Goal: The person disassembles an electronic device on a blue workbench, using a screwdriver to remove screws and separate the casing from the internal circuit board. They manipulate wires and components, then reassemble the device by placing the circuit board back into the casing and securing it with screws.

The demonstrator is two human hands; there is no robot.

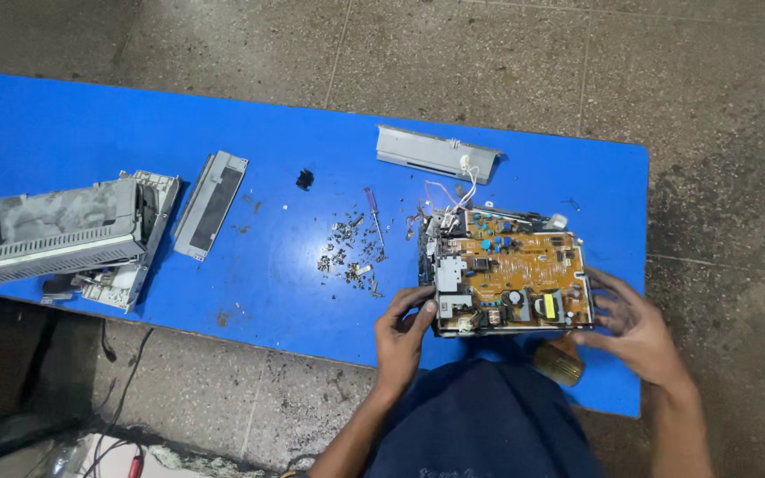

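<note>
Blue tabletop [267, 159] is sitting on speckled floor, and from the head view the left hand [403, 329] and right hand [632, 320] are gripping the exposed circuit-board chassis [506, 270] at the near edge. Loose screws [351, 252] are lying beside it, so any sliding is risking scattering them, and the chassis could be tipping off the edge.

Blue table top [267, 265]: smooth, matt laminate, lightly scuffed and dusty. Circuit board [524, 265]: tan, matt fibre sheet carrying glossy plastic components, seated in a dull grey metal frame [447, 274]. Printer housing [55, 232]: grey plastic, matt, grimy on top. Cover panel [212, 204] and long strip [436, 153]: pale grey plastic, satin finish. Loose screws [350, 252]: small bright metal pieces. Screwdriver [374, 217]: translucent plastic handle, metal shaft. Floor [577, 62]: rough, speckled stone, stained. Garment [489, 425]: dark blue cloth.
</note>
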